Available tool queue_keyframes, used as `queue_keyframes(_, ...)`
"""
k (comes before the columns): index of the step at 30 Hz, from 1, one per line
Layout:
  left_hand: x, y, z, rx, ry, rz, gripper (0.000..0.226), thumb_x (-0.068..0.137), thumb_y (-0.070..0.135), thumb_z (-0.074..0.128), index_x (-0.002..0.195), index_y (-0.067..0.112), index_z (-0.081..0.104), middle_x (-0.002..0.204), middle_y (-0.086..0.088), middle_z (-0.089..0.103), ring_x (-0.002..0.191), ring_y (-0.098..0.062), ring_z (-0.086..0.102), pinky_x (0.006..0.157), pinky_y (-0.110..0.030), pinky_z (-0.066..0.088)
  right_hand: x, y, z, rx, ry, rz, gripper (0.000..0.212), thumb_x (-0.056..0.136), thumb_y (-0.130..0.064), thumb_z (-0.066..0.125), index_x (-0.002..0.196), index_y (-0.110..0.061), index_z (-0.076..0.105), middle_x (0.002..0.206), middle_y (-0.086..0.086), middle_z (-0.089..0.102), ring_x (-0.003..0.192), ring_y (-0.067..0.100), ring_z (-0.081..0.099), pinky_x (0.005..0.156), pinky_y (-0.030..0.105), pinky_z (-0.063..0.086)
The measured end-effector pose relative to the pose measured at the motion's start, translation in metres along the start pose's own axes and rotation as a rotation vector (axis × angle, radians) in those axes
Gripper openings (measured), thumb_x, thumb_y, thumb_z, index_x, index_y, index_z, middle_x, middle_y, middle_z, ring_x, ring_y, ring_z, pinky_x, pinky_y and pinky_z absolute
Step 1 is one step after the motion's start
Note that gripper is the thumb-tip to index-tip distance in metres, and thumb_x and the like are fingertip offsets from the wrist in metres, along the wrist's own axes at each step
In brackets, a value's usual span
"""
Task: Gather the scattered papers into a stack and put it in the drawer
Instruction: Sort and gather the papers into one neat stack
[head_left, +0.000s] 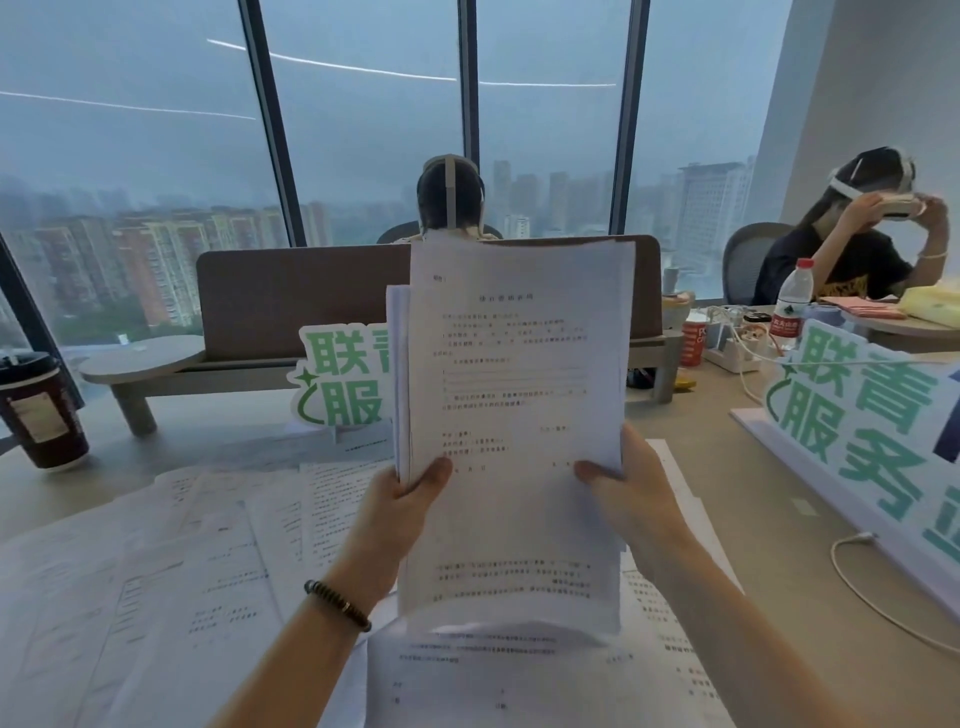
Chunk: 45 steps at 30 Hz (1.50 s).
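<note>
The stack of papers (514, 415) is held upright above the bench (727, 519), printed face toward the camera, with both hands gripping its lower half. The left hand (400, 514) grasps the stack's left edge: the thumb lies on the front sheet and the other fingers are hidden behind the paper. The right hand (631, 499) grasps the right edge in the same manner, thumb on the front, remaining fingers behind. The sheets are not fully squared; several edges stand proud along the left side just above the left thumb. A beaded bracelet (337, 605) sits on the left wrist. Loose papers (208, 545) lie spread flat on the bench below and to the left of the left fingers, overlapping one another, and more sheets lie beneath both forearms. A dark paper cup (41, 410) with a lid stands well to the left of the left fingers. A green-lettered sign (337, 379) stands behind the stack, partly hidden by it. A second green-lettered sign (862, 441) and a white cable (857, 577) lie to the right of the right fingers. The drawer is not in view.
</note>
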<state>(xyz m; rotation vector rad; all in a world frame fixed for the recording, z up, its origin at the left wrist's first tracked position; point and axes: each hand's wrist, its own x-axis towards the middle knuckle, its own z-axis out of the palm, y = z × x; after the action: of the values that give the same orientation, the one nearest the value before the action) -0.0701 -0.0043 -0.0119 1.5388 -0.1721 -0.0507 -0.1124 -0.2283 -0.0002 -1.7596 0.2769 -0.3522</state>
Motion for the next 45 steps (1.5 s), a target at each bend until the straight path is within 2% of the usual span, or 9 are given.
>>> queue_keyframes(4,-0.005,-0.001,0.004,-0.109,0.002,0.056,0.018,0.094,0.021,0.061,0.105,0.013,0.072,0.098,-0.005,0.079,0.09,-0.025,0.075,0.078,-0.043,0.061,-0.01,0.0,0.003,0.041,0.033,-0.166,0.04,0.095,-0.006,0.054,0.125,-0.032,0.051,0.115,-0.006,0.065,0.103,0.018,0.063,0.071,0.028,0.051)
queue_keyframes(18,-0.017,-0.02,-0.006,-0.22,-0.092,0.011,0.021,0.09,0.018,0.062,0.108,0.016,0.074,0.106,-0.013,0.076,0.097,-0.033,0.073,0.082,-0.049,0.06,-0.038,0.033,0.026,0.042,0.023,-0.199,0.059,0.094,-0.041,0.063,0.144,-0.04,0.033,0.129,-0.025,0.052,0.115,-0.003,0.051,0.09,0.03,0.048)
queue_keyframes(22,-0.015,-0.018,-0.008,-0.212,-0.122,0.01,0.016,0.086,0.025,0.072,0.101,0.023,0.079,0.109,-0.015,0.075,0.099,-0.035,0.072,0.085,-0.052,0.058,-0.033,0.027,0.022,0.048,0.037,-0.241,0.072,0.081,-0.055,0.061,0.146,-0.04,0.031,0.133,-0.015,0.056,0.117,0.011,0.059,0.09,0.034,0.054)
queue_keyframes(27,-0.016,-0.017,-0.008,-0.193,-0.179,0.013,0.024,0.081,0.026,0.068,0.102,0.024,0.079,0.11,-0.014,0.075,0.1,-0.034,0.072,0.083,-0.049,0.059,-0.017,-0.035,0.004,-0.005,0.154,-0.514,0.08,0.092,-0.034,0.065,0.151,-0.041,0.013,0.141,-0.005,0.052,0.116,0.008,0.058,0.083,0.015,0.055)
queue_keyframes(30,-0.015,-0.017,-0.009,-0.181,-0.181,0.016,0.024,0.08,0.025,0.069,0.102,0.023,0.079,0.11,-0.012,0.076,0.101,-0.033,0.072,0.084,-0.047,0.059,-0.009,-0.073,-0.007,-0.123,0.216,-0.721,0.088,0.095,-0.014,0.064,0.156,-0.039,0.007,0.149,-0.025,0.035,0.133,-0.007,0.039,0.104,0.016,0.044)
queue_keyframes(33,-0.014,-0.018,-0.011,-0.181,-0.193,0.014,0.027,0.08,0.024,0.068,0.106,0.022,0.076,0.112,-0.012,0.075,0.102,-0.033,0.072,0.087,-0.05,0.058,-0.01,-0.091,-0.012,-0.314,0.243,-0.827,0.086,0.094,-0.005,0.063,0.156,-0.034,0.012,0.139,-0.02,0.037,0.118,-0.025,0.031,0.087,-0.013,0.019)
queue_keyframes(36,-0.013,-0.021,-0.013,-0.197,-0.201,0.006,0.031,0.081,0.024,0.066,0.11,0.02,0.074,0.114,-0.014,0.074,0.104,-0.035,0.071,0.09,-0.053,0.056,-0.012,-0.095,-0.014,-0.469,0.249,-0.823,0.071,0.095,-0.009,0.063,0.154,-0.033,0.031,0.121,0.007,0.046,0.101,0.011,0.038,0.08,-0.013,0.023)
queue_keyframes(41,-0.013,-0.019,-0.013,-0.184,-0.211,0.005,0.026,0.08,0.023,0.066,0.104,0.023,0.077,0.112,-0.012,0.075,0.102,-0.034,0.071,0.086,-0.05,0.058,-0.004,-0.088,-0.016,-0.517,0.338,-0.795,0.032,0.09,-0.015,0.068,0.121,-0.02,0.061,0.124,0.005,0.049,0.106,0.01,0.043,0.08,-0.011,0.024)
queue_keyframes(45,-0.013,-0.02,-0.012,-0.185,-0.198,0.004,0.024,0.079,0.024,0.068,0.102,0.025,0.078,0.111,-0.011,0.075,0.1,-0.032,0.072,0.082,-0.047,0.06,-0.005,-0.084,-0.016,-0.518,0.28,-0.839,0.033,0.091,-0.01,0.067,0.124,-0.018,0.067,0.128,0.01,0.05,0.11,0.012,0.043,0.081,-0.011,0.026)
